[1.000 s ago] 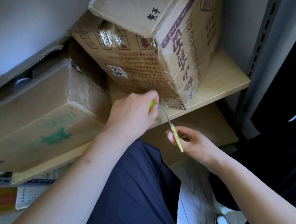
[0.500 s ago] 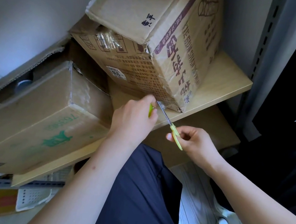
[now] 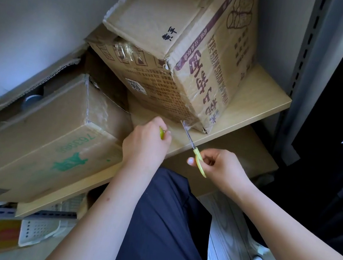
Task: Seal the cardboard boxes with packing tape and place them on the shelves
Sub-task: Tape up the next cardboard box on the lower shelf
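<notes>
On a pale wooden shelf (image 3: 259,103) against a grey wall, a printed brown cardboard box (image 3: 197,67) stands tilted, its long axis running up and away. The right hand (image 3: 220,168) grips yellow-handled scissors (image 3: 194,150), blades at the clear packing tape (image 3: 185,125); the left hand (image 3: 144,146) holds something green. Cutting looks underway; pressing the tape end flat likely follows.

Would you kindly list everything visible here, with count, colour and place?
Printed box: one, brown, tilted on the shelf, right.
Plain box: one, brown with green print, shelf left.
Open carton: one, brown, behind the plain box.
Shelf: one, pale wood.
Scissors: one, yellow-green handle, blades at the printed box's taped corner.
Basket: one, white, below the shelf.
Left hand: grips a green item.
Right hand: holds the scissors.
</notes>
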The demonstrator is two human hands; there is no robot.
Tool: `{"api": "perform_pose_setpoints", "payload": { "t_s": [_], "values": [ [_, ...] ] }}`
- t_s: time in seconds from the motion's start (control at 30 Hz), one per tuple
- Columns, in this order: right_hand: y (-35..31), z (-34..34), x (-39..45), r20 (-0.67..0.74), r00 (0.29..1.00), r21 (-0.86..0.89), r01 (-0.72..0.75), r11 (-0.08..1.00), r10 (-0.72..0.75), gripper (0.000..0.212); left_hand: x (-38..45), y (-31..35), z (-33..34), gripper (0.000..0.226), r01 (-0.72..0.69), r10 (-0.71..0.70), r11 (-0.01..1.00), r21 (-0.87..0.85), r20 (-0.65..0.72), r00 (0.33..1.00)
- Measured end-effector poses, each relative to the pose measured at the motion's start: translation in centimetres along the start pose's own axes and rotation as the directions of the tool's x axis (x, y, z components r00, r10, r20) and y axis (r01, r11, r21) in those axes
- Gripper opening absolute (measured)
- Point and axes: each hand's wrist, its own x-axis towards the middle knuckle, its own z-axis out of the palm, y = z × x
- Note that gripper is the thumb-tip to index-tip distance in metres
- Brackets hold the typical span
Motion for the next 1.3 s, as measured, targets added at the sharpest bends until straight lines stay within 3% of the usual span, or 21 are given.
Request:
{"api": "perform_pose_setpoints", "payload": {
  "t_s": [0.17,0.4,0.53,0.67,0.87,1.0,1.13,1.2,1.3],
  "values": [
    [-0.1,-0.6,-1.2,0.074,0.997,-0.269,0.004,0.963,0.017,0.03,0.2,0.0,0.2,0.01,0.063,-0.065,0.988,-0.139,-0.01,0.998],
    [-0.7,-2.2,-3.9,0.208,0.977,-0.606,0.087,0.79,0.052,0.065,-0.2,0.6,0.9,0.011,0.133,-0.146,0.92,-0.37,-0.009,0.989],
    [-3.7,-4.8,-5.5,0.14,0.983,-0.772,0.186,0.608,-0.122,0.057,-0.5,0.4,1.5,0.011,0.123,-0.168,0.896,-0.427,-0.069,0.983],
    [-6.5,-6.0,-4.6,-0.014,0.995,-0.857,0.037,0.514,-0.096,0.063,-0.3,0.3,1.7,0.008,0.115,-0.197,0.846,-0.521,-0.104,0.975],
    [-7.5,-6.0,-2.0,-0.038,0.999,-0.78,-0.025,0.625,-0.008,0.067,-0.5,0.3,2.0,0.009,0.112,-0.2,0.859,-0.499,-0.126,0.972],
    [-8.1,-6.0,-2.3,0.072,0.989,-0.772,-0.028,0.635,0.131,0.062,-0.3,0.1,2.3,0.009,0.11,-0.207,0.851,-0.514,-0.135,0.969],
    [-9.4,-7.4,-1.9,0.041,0.988,-0.627,-0.093,0.773,0.152,0.061,-0.2,-0.1,2.6,0.008,0.083,-0.185,0.858,-0.506,-0.155,0.971],
    [-10.0,-7.9,-1.5,0.128,0.975,-0.56,-0.079,0.825,0.18,0.059,-0.2,-0.2,2.8,0.007,0.084,-0.191,0.854,-0.513,-0.159,0.969],
    [-11.2,-8.9,-1.1,0.345,0.892,-0.388,-0.147,0.91,0.291,0.058,-0.1,-0.3,2.8,0.007,0.083,-0.191,0.86,-0.503,-0.166,0.967]
  ]
}}
